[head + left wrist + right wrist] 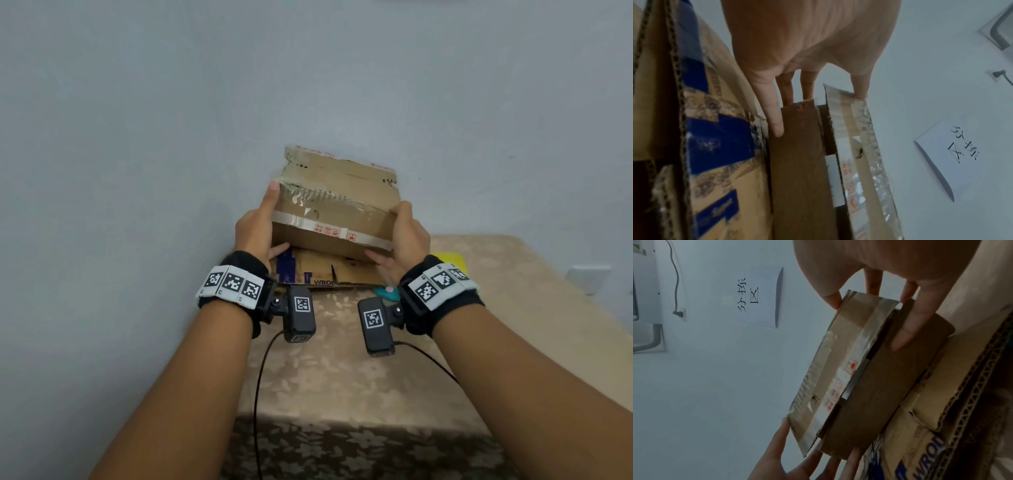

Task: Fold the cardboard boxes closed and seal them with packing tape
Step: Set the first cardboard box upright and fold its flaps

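Cardboard fills my view: a flattened printed box (318, 272) lies on the patterned table (513, 308) against the wall, and above it I hold a smaller taped box (335, 212), tilted. My left hand (255, 229) grips its left end, thumb along the top edge, fingers (774, 116) under the flap. My right hand (409, 236) clasps the right end the same way, thumb on top, fingers (908, 327) beneath. I cannot see inside either box. A teal object (387, 292) peeks beside my right wrist.

Teal item (386, 292) mostly hidden behind right wrist; lower box (318, 270) print partly covered.
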